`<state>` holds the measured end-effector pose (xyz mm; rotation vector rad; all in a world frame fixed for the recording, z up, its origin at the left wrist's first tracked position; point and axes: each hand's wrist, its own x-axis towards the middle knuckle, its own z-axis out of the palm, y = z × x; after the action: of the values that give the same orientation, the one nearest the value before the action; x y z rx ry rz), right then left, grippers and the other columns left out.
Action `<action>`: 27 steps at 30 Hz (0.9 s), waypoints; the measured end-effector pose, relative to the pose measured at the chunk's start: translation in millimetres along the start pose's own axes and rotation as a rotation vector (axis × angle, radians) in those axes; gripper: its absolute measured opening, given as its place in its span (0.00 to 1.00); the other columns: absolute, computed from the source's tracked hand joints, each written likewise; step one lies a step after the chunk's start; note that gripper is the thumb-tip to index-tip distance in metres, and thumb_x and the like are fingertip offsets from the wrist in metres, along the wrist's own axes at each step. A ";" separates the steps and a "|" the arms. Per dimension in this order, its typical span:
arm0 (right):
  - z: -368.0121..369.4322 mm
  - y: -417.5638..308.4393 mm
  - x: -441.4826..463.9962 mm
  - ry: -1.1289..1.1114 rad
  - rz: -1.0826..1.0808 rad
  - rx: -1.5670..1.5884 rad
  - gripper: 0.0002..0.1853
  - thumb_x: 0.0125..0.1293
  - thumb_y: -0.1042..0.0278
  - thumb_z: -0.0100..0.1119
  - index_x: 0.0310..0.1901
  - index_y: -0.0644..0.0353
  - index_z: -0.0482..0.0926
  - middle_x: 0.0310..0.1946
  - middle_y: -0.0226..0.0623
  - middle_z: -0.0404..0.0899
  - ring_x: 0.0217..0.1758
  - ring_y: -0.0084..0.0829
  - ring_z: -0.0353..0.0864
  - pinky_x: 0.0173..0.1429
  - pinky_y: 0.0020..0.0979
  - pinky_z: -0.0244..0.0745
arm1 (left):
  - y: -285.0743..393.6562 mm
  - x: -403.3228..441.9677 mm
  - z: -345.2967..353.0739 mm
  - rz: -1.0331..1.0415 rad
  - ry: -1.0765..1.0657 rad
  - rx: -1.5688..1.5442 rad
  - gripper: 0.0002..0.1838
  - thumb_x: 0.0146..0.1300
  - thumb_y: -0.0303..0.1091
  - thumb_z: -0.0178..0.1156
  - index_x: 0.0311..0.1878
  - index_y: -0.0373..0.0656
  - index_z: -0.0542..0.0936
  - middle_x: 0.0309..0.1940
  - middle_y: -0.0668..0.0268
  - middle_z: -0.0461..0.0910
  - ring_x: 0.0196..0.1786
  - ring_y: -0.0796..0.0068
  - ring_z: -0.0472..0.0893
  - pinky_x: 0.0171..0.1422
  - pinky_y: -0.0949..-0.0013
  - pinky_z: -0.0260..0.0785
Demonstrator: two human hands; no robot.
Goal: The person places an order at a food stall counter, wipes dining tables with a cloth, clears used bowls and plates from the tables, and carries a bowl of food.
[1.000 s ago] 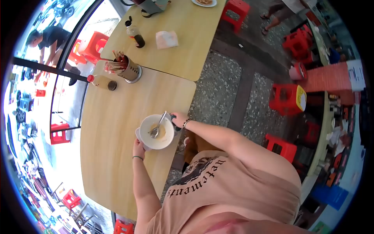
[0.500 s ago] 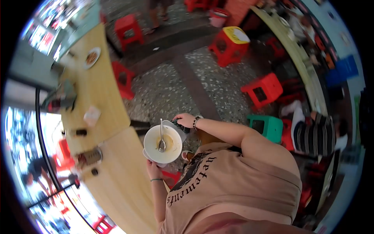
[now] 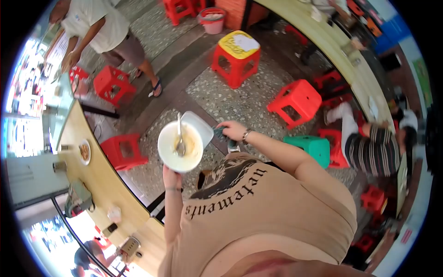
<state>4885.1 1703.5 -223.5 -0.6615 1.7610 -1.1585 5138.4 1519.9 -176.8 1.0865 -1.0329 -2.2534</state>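
Note:
My left hand (image 3: 171, 177) is closed on the lower rim of a white bowl (image 3: 167, 156), held out in front of my body. Inside the bowl lie a metal spoon (image 3: 181, 147), its handle over the far rim, and pale yellowish food remains. Partly behind the bowl sits a whitish rectangular dish (image 3: 201, 125); what supports it is hidden. Beside that dish, my right hand (image 3: 235, 130) is closed around a dark green bunched item (image 3: 221, 134) that looks like a cloth.
A long wooden table (image 3: 105, 184) runs along my left, carrying a plate of food (image 3: 85, 152) and a bag (image 3: 78, 199). Red stools (image 3: 297, 102) and a green stool (image 3: 310, 148) stand around. One person (image 3: 106, 37) stands ahead left; another (image 3: 371, 150) sits at right.
My view has turned, and the wooden table now lies farther left. The bowl and both hands sit further from the table, over the floor. A standing person has come into view ahead.

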 end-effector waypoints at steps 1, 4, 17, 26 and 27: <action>-18.2 -15.2 1.5 0.055 0.005 0.005 0.17 0.53 0.72 0.49 0.45 0.57 0.78 0.31 0.35 0.80 0.31 0.26 0.77 0.38 0.28 0.72 | 8.4 18.1 18.3 -0.036 0.002 0.029 0.19 0.63 0.23 0.49 0.57 0.36 0.66 0.55 0.59 0.71 0.56 0.67 0.74 0.59 0.63 0.70; -63.9 -18.6 34.0 0.133 0.023 0.138 0.17 0.55 0.73 0.47 0.47 0.60 0.77 0.34 0.32 0.80 0.34 0.24 0.76 0.41 0.26 0.72 | 30.0 77.9 69.2 -0.020 0.050 0.100 0.18 0.63 0.23 0.47 0.57 0.37 0.66 0.54 0.60 0.72 0.55 0.70 0.74 0.57 0.67 0.70; -243.5 -23.1 200.4 0.477 0.109 0.304 0.19 0.57 0.78 0.42 0.49 0.64 0.75 0.39 0.33 0.79 0.36 0.24 0.78 0.38 0.25 0.74 | 133.3 358.2 219.2 -0.117 -0.019 0.396 0.13 0.65 0.33 0.49 0.52 0.43 0.71 0.39 0.68 0.76 0.37 0.80 0.77 0.33 0.75 0.71; -346.9 -84.1 367.1 0.466 0.210 0.240 0.20 0.55 0.79 0.42 0.50 0.67 0.74 0.40 0.37 0.79 0.37 0.27 0.79 0.42 0.26 0.74 | 207.9 537.5 259.5 -0.093 -0.005 0.391 0.13 0.67 0.35 0.48 0.52 0.42 0.71 0.41 0.67 0.76 0.39 0.80 0.77 0.36 0.74 0.71; -358.0 -92.9 399.2 0.460 0.157 0.119 0.20 0.54 0.80 0.41 0.49 0.67 0.74 0.39 0.37 0.79 0.34 0.27 0.79 0.40 0.26 0.75 | 220.2 553.7 263.6 -0.099 -0.016 0.439 0.13 0.67 0.35 0.48 0.52 0.42 0.71 0.41 0.67 0.76 0.39 0.81 0.76 0.36 0.74 0.70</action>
<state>4381.7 1497.2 -238.4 -0.1860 2.0591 -1.3675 4609.0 1140.4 -160.6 1.3177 -1.5609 -2.1656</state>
